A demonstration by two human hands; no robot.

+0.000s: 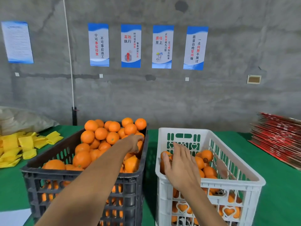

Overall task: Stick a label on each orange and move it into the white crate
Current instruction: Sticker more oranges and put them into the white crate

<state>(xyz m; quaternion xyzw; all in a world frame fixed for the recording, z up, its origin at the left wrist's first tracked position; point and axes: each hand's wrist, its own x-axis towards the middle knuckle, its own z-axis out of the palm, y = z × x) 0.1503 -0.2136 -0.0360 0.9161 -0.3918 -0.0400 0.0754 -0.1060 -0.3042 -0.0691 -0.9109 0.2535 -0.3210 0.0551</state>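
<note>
A black crate [84, 176] on the left is heaped with oranges [101, 133]. My left hand [134, 143] reaches into its far right side, fingers curled over an orange [140, 145] there. To the right stands the white crate [231, 181], partly filled with labelled oranges [206, 155]. My right hand [180, 163] hovers over the white crate's left part with fingers spread and relaxed, holding nothing. An orange [164, 154] lies just beyond its thumb.
Green cloth covers the table [276, 185]. Yellow foam sleeves [24, 145] lie at the left beside a grey sack [21, 119]. A stack of red flat cartons [280, 137] sits at the right. A white sheet [14, 217] lies at the near left corner. A concrete wall with posters is behind.
</note>
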